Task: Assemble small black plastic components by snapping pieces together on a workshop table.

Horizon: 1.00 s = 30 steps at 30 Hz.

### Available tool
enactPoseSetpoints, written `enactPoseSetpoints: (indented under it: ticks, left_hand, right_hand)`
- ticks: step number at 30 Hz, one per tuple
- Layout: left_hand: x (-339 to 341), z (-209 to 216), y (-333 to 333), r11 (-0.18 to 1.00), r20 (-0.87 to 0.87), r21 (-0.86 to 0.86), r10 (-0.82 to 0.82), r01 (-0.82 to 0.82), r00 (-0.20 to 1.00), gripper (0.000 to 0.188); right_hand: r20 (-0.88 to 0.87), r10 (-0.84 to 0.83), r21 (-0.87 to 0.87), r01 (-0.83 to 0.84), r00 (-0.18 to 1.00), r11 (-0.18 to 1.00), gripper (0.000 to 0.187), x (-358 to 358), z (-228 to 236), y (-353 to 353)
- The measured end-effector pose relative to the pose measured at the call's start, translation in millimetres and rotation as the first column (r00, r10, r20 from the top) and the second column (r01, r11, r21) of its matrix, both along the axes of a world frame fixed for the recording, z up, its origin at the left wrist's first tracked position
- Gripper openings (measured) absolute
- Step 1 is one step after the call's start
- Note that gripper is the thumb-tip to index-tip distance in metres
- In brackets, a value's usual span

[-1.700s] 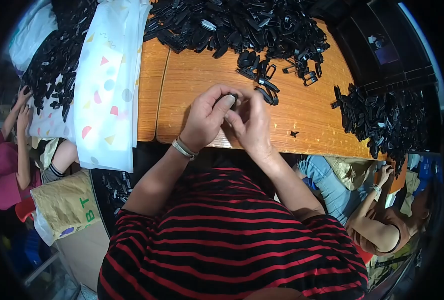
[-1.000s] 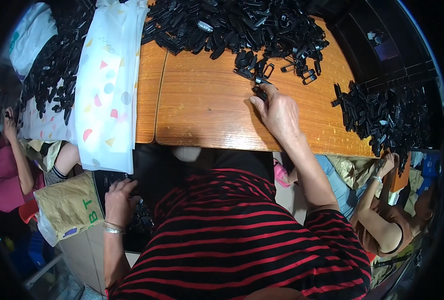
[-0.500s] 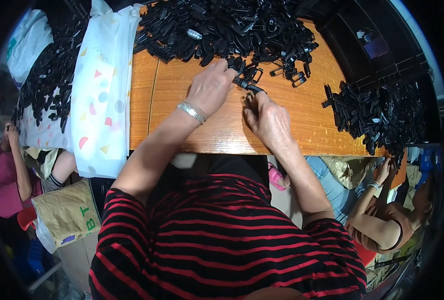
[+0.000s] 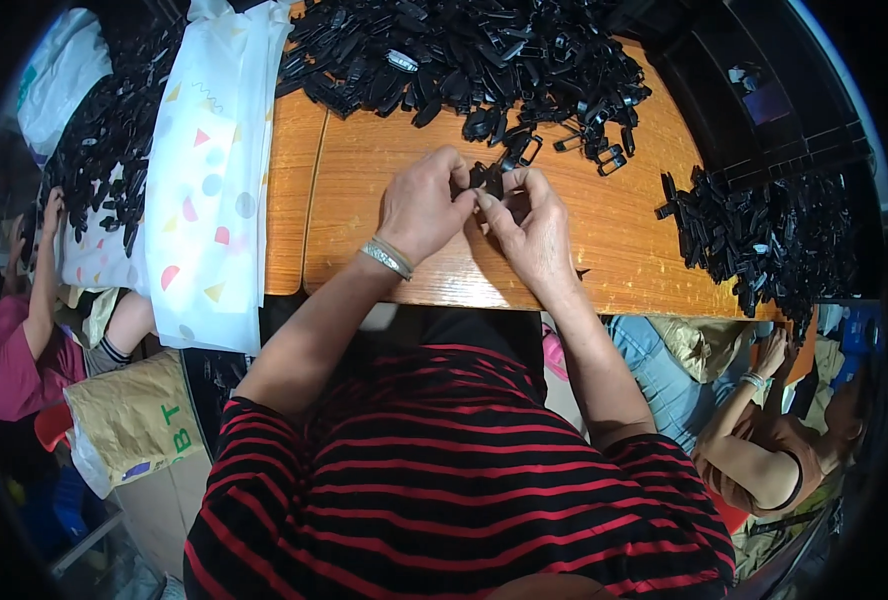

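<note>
My left hand (image 4: 424, 207) and my right hand (image 4: 536, 228) meet over the wooden table. Thumbs and fingers of both are pinched together at a small black plastic part (image 4: 488, 180), mostly hidden by the fingertips. Its exact kind is too small to make out. Just beyond my fingers lies a black rectangular plastic frame (image 4: 527, 150), at the near edge of a large heap of black plastic parts (image 4: 444, 70). A small dark sliver (image 4: 582, 273) rests on the wood beside my right wrist.
White patterned sheeting (image 4: 204, 180) hangs along the table's left side, with more black parts (image 4: 114, 150) beyond it. Another heap (image 4: 764, 235) covers the right end near a dark crate (image 4: 754, 90). People work at both sides; a brown paper sack (image 4: 134, 425) stands lower left.
Both hands have drawn together, the right moving slightly left and the left slightly right, over the black part. The dark sliver now shows by my right wrist. The person at left has raised a hand.
</note>
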State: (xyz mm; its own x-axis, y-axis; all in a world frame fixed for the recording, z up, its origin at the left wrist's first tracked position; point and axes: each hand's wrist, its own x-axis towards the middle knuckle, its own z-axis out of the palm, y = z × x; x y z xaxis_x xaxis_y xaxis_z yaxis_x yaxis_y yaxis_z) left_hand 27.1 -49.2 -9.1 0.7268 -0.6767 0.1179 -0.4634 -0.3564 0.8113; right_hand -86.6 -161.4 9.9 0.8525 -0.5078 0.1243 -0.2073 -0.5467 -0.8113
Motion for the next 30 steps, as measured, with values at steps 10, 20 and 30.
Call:
enactPoseSetpoints:
  ticks: [10, 20, 30]
  left_hand:
    - [-7.4, 2.0, 23.8, 0.82, -0.513, -0.572, -0.356, -0.002, 0.781, 0.011]
    - [8.6, 3.5, 31.8, 0.777, -0.724, -0.624, -0.538, -0.079, 0.432, 0.039]
    - [10.9, 7.9, 37.6, 0.78, -0.698, -0.624, -0.53, -0.046, 0.481, 0.028]
  right_hand:
    - [0.326, -0.002, 0.324, -0.11, 0.946, 0.94, 0.021, 10.0, -3.2, 6.4]
    - [0.327, 0.043, 0.416, -0.185, 0.944, 0.89, 0.022, 3.9, -13.2, 11.1]
    - [0.293, 0.111, 0.22, -0.18, 0.95, 0.959, 0.023, 0.4, -8.1, 14.9]
